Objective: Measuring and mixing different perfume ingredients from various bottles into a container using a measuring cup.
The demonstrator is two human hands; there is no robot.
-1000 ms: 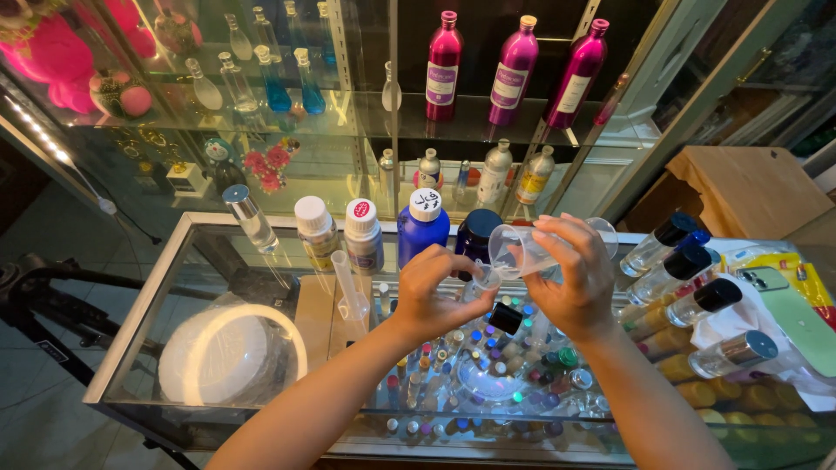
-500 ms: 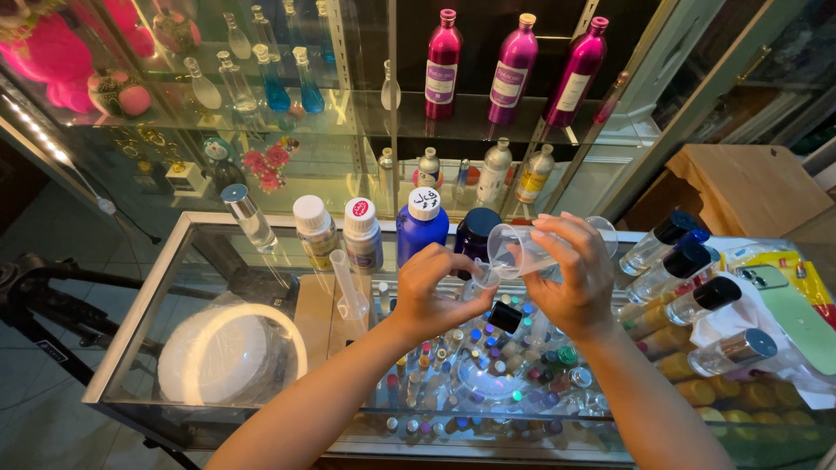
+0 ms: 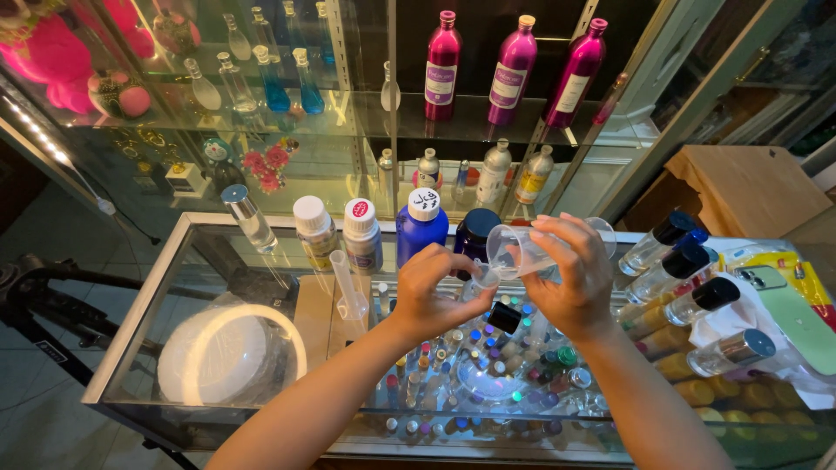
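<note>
My right hand point(image 3: 573, 280) grips a clear plastic measuring cup point(image 3: 515, 247), tipped on its side with its lip pointing left. My left hand point(image 3: 431, 294) is closed around a small clear vial point(image 3: 480, 278), held right under the cup's lip; most of the vial is hidden by my fingers. Both hands hover over a glass counter top point(image 3: 187, 287). A small black cap point(image 3: 503, 317) sits just below my hands.
Behind my hands stand two white-capped bottles point(image 3: 315, 228), a blue bottle point(image 3: 421, 228) and a dark blue jar point(image 3: 475, 233). A clear funnel point(image 3: 348, 289) stands to the left. Black-capped clear bottles point(image 3: 688, 263) lie at the right. Pink bottles point(image 3: 441, 68) line the shelf.
</note>
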